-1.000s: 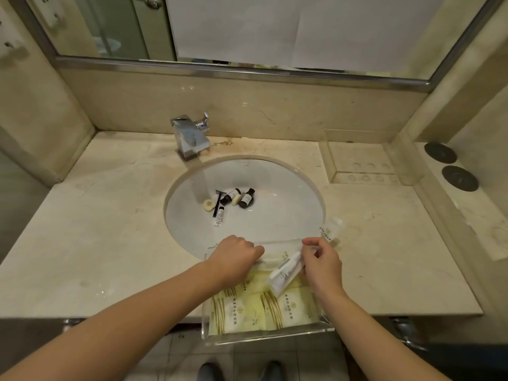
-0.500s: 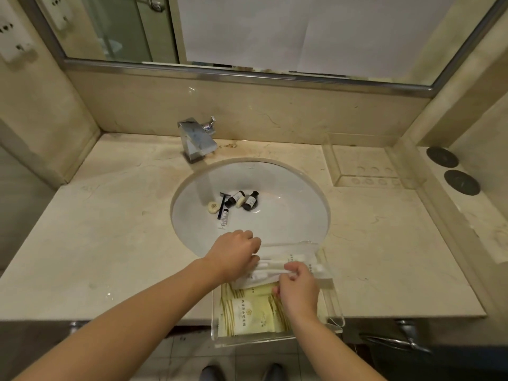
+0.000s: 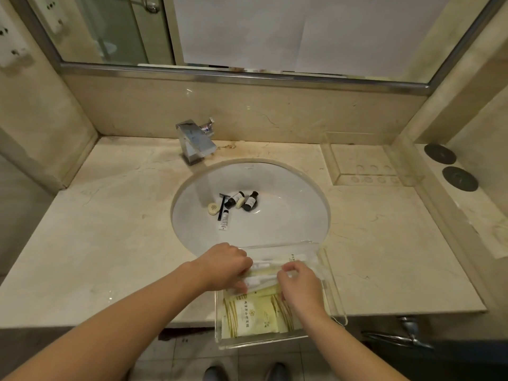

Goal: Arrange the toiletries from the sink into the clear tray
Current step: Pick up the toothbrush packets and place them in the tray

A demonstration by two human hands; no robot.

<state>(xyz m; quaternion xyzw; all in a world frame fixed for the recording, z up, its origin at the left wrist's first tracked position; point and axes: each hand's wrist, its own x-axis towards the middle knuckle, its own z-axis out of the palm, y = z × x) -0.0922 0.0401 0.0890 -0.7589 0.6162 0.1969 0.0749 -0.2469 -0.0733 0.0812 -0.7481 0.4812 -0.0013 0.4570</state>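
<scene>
Both my hands are over the clear tray (image 3: 334, 287) at six o'clock: my left hand (image 3: 225, 266) and right hand (image 3: 298, 284) each pinch the white wrapped sachets (image 3: 270, 263), lying nine-to-three. What remains sits in the sink (image 3: 291, 224) at twelve o'clock: two dark bottles (image 3: 250, 201), soaps (image 3: 214, 209), razor (image 3: 222, 202), and a small tube (image 3: 224, 220) pointing twelve-to-six. My left hand looks nearer; nothing blocks the reach

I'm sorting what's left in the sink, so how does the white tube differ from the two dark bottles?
The white tube is pale, slim and flat-ended; the dark bottles are brown-black and rounder, with pale labels. The tube lies nearer the front rim, the bottles farther back. All lie on their sides, with black caps.
</scene>
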